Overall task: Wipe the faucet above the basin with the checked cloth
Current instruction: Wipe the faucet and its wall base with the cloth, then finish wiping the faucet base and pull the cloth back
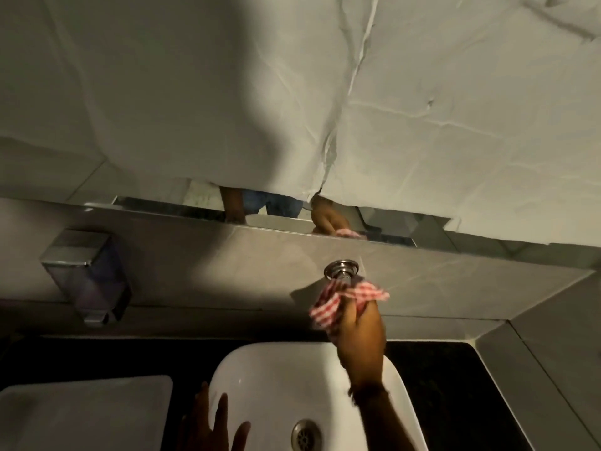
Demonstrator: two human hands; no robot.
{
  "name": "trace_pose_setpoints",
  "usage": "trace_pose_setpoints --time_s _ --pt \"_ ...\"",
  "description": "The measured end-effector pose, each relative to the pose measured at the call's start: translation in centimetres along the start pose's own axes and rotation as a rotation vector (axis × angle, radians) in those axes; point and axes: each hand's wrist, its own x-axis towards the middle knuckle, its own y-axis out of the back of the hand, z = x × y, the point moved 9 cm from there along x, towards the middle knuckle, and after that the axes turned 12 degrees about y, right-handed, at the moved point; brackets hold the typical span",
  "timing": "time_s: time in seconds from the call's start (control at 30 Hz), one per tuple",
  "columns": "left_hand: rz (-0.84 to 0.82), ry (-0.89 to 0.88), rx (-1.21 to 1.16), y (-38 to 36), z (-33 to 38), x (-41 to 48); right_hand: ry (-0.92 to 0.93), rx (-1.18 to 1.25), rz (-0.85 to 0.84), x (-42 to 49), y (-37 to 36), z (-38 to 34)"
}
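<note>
A chrome faucet point(340, 270) juts out of the grey tiled wall above a white oval basin point(260, 369). Only its round wall flange and a short stub show; the remainder is hidden under a red-and-white checked cloth point(331, 304). My right hand point(361, 333) reaches up over the basin and is closed around the cloth, pressing it onto the faucet. My left hand point(211, 424) rests with spread fingers on the basin's left rim at the bottom of the view, holding nothing.
A second white basin point(84, 415) sits at bottom left on the dark counter point(461, 379). A soap dispenser point(87, 278) is fixed to the wall at left. Crumpled white paper point(422, 92) covers the mirror; an uncovered strip point(276, 213) reflects my hands. A tiled corner closes the right side.
</note>
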Motion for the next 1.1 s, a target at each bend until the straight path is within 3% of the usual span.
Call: trace_pose_setpoints --time_s 0.07,0.17,0.27,0.33,0.4,0.43,0.53,0.63,0.7,0.77,0.87,0.93,1.0,1.03,1.1 --pt "-0.012 -0.009 0.000 -0.2 0.0 0.3 0.019 0.106 0.139 -4.4 0.6 1.3" --pt "0.023 0.007 0.044 0.0 -0.2 0.2 0.076 0.008 0.084 -3.5 1.1 0.7" --pt "0.168 0.041 0.154 0.1 -0.4 -0.2 -0.046 -0.100 -0.260 3.0 -0.7 -0.4" --pt "0.198 0.077 0.179 0.2 -0.5 -0.6 -0.166 0.011 -0.406 5.3 -2.2 -1.4" --pt "0.213 0.071 0.182 0.2 -0.7 -0.9 -0.108 -0.074 -0.339 5.2 -2.3 -1.1" --pt "0.214 0.061 0.173 0.1 -0.7 -0.9 -0.038 -0.123 -0.222 4.1 -1.8 -0.4" --pt "0.167 0.094 0.168 -0.6 -1.2 -0.6 0.142 0.038 0.150 -2.9 0.3 1.5" --pt "0.079 0.150 0.152 -0.7 -1.3 -0.5 0.123 0.123 0.150 -6.1 -0.9 4.5" --pt "0.021 0.171 0.143 -0.4 -1.0 -1.0 -0.042 0.230 0.158 -7.0 -1.1 6.5" --pt "-0.021 0.188 0.095 0.3 -0.7 -1.7 -0.272 0.678 0.176 -9.2 -2.3 7.6" --pt "-0.069 0.316 -0.113 2.4 -1.1 -3.3 -0.642 1.178 -0.035 -14.2 -5.8 7.2" --pt "-0.261 0.622 -0.465 3.6 -2.4 -5.0 -0.913 1.310 -0.257 -18.6 -7.8 6.4" --pt "-0.560 0.845 -0.990 3.6 -1.6 -6.9 -1.054 1.417 -0.480 -21.8 -9.2 3.3" --pt "-0.613 0.867 -1.179 4.5 -1.7 -7.3 -1.115 1.423 -0.552 -23.3 -9.9 2.1" --pt "-0.613 0.840 -1.320 7.1 -4.3 -8.0 -1.166 1.393 -0.740 -26.2 -12.0 -0.9"
